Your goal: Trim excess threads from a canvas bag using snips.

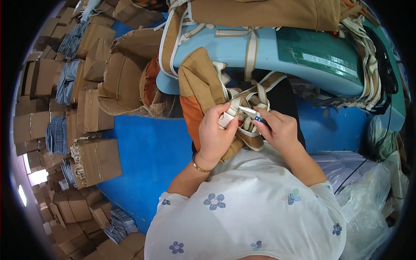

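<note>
Tan and orange canvas (200, 77), edged with pale webbing, lies across my lap. My left hand (216, 135) is closed on this canvas piece, thumb and forefinger pinching its cream webbing (234, 105) beside a small white tag (225, 119). In my right hand (281, 130) is a pair of thread snips (249, 112) with silver blades and a blue handle. The blades point left and lie against the webbing close to my left fingertips. Whether they are cutting a thread is too small to tell. More webbing loops bunch up under both hands.
Ahead stands a light blue machine bed (268, 47) with a green panel (318, 54), more tan canvas (264, 13) draped over it. An open cardboard box (125, 69) is at its left. Cartons (99, 160) line the far left; clear plastic sheeting (362, 203) lies at right.
</note>
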Available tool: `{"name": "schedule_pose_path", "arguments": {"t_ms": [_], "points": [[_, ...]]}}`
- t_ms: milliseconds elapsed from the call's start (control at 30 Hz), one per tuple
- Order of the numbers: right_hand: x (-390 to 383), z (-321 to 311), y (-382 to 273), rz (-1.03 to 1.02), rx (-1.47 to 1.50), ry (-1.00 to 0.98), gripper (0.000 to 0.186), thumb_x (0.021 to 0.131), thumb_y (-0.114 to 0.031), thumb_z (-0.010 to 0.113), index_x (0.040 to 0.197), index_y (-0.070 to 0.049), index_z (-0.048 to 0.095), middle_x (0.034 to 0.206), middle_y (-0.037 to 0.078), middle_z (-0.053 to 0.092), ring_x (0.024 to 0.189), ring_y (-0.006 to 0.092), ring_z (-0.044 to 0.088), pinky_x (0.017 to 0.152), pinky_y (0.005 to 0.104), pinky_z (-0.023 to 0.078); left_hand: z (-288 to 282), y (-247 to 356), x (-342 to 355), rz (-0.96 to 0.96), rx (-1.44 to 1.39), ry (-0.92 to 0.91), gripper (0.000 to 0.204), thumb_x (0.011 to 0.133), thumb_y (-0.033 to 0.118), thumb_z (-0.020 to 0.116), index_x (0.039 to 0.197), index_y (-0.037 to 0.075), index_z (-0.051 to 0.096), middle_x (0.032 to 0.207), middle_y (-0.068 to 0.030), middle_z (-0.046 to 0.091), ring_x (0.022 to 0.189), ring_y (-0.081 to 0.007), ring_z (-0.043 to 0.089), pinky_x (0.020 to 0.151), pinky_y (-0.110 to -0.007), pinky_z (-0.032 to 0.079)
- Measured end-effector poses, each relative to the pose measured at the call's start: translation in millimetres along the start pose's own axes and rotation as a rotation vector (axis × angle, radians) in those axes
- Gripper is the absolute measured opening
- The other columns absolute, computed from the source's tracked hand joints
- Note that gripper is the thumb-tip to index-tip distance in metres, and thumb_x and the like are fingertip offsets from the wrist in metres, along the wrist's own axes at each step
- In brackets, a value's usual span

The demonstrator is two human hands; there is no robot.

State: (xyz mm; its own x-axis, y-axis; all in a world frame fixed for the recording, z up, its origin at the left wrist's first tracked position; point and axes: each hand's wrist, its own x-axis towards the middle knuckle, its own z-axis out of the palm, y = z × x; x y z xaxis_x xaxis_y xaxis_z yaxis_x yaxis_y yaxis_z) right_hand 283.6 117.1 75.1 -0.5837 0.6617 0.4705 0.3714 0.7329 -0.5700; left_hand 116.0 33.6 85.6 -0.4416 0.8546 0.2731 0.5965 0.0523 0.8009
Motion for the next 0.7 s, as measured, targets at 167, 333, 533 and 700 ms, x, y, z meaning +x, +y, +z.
{"name": "schedule_pose_path", "arguments": {"t_ms": [167,333,533,700], "points": [[-3,1,0,-0.029,-0.024,0.03,0.033,0.073,-0.023,0.074,0.102,-0.009,0.067,0.065,0.005,0.06,0.05,0.0199,0.057,0.045,0.0291,0.046,3,5,0,-0.02,-0.015,-0.012,0.034,0.07,0.006,0.073,0.102,0.003,0.059,0.093,-0.0135,0.063,0.083,-0.0292,0.062,0.071,-0.035,0.05],[2,1,11,-0.06,0.013,0.088,0.032,0.074,-0.023,0.073,0.102,-0.009,0.066,0.063,0.004,0.057,0.052,0.0202,0.058,0.047,0.0311,0.046,7,-9,2,-0.055,-0.127,-0.007,0.032,0.073,0.004,0.073,0.102,0.001,0.058,0.092,-0.0142,0.063,0.081,-0.0238,0.064,0.071,-0.032,0.051],[44,-64,61,0.071,-0.397,0.251,0.036,0.075,-0.025,0.073,0.107,-0.01,0.063,0.074,0.006,0.059,0.063,0.0243,0.06,0.055,0.0336,0.048,-15,4,17,-0.155,-0.465,-0.091,0.028,0.081,-0.001,0.066,0.106,-0.002,0.052,0.094,-0.0085,0.062,0.084,-0.013,0.061,0.073,-0.024,0.049],[72,-133,147,0.129,-0.648,0.185,0.032,0.078,-0.025,0.068,0.106,-0.011,0.065,0.089,0.006,0.059,0.087,0.0272,0.056,0.074,0.038,0.047,-57,-13,17,-0.381,-0.869,-0.378,0.022,0.084,-0.002,0.061,0.103,0.0,0.052,0.096,-0.0092,0.062,0.081,-0.0127,0.06,0.071,-0.024,0.049]]}}
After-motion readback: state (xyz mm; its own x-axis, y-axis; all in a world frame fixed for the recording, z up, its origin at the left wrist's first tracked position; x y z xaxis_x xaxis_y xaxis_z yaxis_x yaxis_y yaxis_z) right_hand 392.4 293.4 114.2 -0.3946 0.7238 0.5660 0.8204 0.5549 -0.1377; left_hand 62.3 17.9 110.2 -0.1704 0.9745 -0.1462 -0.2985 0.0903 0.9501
